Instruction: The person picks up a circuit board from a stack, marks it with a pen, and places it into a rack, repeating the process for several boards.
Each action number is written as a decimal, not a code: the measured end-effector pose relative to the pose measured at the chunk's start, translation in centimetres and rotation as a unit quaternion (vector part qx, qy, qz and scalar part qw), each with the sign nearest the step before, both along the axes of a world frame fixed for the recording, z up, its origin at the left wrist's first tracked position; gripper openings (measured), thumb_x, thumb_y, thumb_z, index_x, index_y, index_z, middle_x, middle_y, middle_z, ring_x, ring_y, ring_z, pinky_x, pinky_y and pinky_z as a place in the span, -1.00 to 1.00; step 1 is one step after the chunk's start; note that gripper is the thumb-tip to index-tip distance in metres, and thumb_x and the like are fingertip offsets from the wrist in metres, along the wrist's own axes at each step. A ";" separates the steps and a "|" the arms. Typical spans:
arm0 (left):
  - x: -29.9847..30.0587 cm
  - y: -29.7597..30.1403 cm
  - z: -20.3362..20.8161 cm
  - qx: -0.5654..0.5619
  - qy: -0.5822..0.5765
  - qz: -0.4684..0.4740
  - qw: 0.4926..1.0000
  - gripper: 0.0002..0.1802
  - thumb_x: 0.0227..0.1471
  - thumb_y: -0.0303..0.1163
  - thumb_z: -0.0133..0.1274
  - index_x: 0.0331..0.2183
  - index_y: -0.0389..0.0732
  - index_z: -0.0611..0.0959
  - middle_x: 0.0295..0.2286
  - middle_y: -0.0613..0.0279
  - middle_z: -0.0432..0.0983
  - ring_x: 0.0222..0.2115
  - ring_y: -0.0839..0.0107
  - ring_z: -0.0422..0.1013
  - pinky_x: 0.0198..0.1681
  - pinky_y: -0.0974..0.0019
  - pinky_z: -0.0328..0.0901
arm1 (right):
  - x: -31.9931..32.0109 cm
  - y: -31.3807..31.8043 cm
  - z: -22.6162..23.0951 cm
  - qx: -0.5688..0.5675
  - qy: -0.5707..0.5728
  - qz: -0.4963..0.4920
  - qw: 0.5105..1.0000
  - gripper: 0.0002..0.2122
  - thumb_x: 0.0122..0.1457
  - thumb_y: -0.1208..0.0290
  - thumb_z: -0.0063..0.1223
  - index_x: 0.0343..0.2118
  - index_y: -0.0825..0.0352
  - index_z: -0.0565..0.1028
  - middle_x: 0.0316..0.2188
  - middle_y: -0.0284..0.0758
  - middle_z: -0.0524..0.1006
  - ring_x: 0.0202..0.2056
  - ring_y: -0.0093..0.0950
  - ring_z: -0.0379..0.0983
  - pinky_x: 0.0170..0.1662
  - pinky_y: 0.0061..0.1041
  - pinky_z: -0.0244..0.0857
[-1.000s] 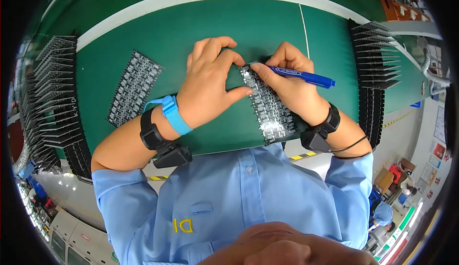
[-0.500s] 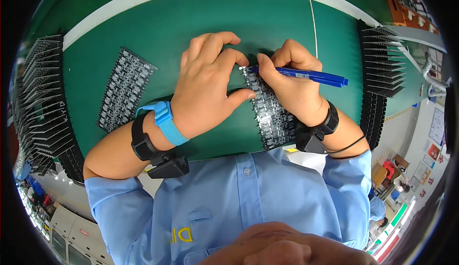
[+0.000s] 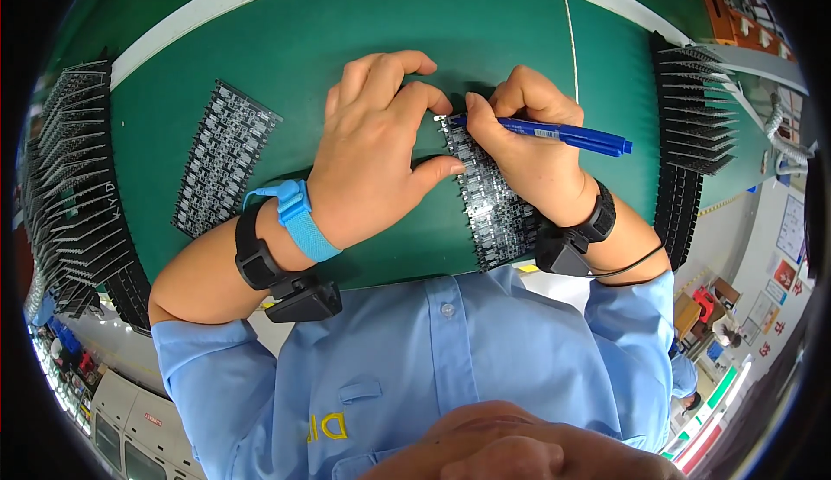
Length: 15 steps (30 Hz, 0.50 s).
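Observation:
A dark circuit board panel (image 3: 492,207), covered in rows of small silvery parts, lies on the green table mat in front of me, partly under my right hand. My right hand (image 3: 532,147) is closed round a blue marker pen (image 3: 576,136), its tip down at the panel's far left corner. At that same corner is the bent index finger of my left hand (image 3: 372,138), while the thumb presses the panel's left edge lower down; the other fingers curl above the mat. Farther left, a second circuit board panel (image 3: 223,158) lies flat, slightly turned.
Black racks hold several upright boards at the left (image 3: 82,186) and the right (image 3: 692,116) of the green mat (image 3: 485,21). A blue wrist strap (image 3: 299,219) and black wrist devices are on my arms. Beyond the table's right side, a person sits far off.
Hardly anything differs. The view has shifted very slightly; the pen tip stays at the panel's far left corner and both hands keep their places.

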<state>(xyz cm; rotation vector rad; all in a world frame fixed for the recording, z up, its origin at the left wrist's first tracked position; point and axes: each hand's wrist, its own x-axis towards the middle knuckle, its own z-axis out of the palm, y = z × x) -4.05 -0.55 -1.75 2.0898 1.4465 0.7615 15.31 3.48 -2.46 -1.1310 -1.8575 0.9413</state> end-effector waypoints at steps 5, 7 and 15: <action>0.0 0.0 0.0 0.001 0.006 -0.002 1.000 -0.45 -0.33 -0.30 0.47 -0.21 -0.15 0.61 0.04 0.15 0.36 0.09 0.03 0.22 0.14 0.00 0.14 | 0.3 0.4 1.4 -0.184 0.164 -0.053 0.968 -0.69 0.11 0.68 0.26 -0.60 0.29 0.31 -0.63 -0.49 0.41 -0.59 -0.77 0.23 -0.54 -0.70 0.14; 0.1 0.0 0.1 -0.001 0.006 -0.002 1.000 -0.45 -0.33 -0.31 0.47 -0.21 -0.15 0.61 0.04 0.14 0.36 0.08 0.03 0.22 0.15 0.01 0.14 | 0.7 0.3 2.2 -0.181 0.140 -0.044 0.972 -0.69 0.11 0.68 0.26 -0.60 0.29 0.31 -0.63 -0.49 0.41 -0.59 -0.77 0.24 -0.54 -0.70 0.13; 0.1 0.0 0.0 0.016 0.013 0.002 1.000 -0.47 -0.33 -0.32 0.47 -0.23 -0.16 0.62 0.01 0.16 0.37 0.08 0.07 0.24 0.10 0.02 0.17 | 1.5 -1.2 0.9 -0.004 -0.005 0.013 1.000 -0.68 0.10 0.67 0.28 -0.60 0.30 0.31 -0.64 -0.49 0.42 -0.59 -0.77 0.26 -0.55 -0.69 0.14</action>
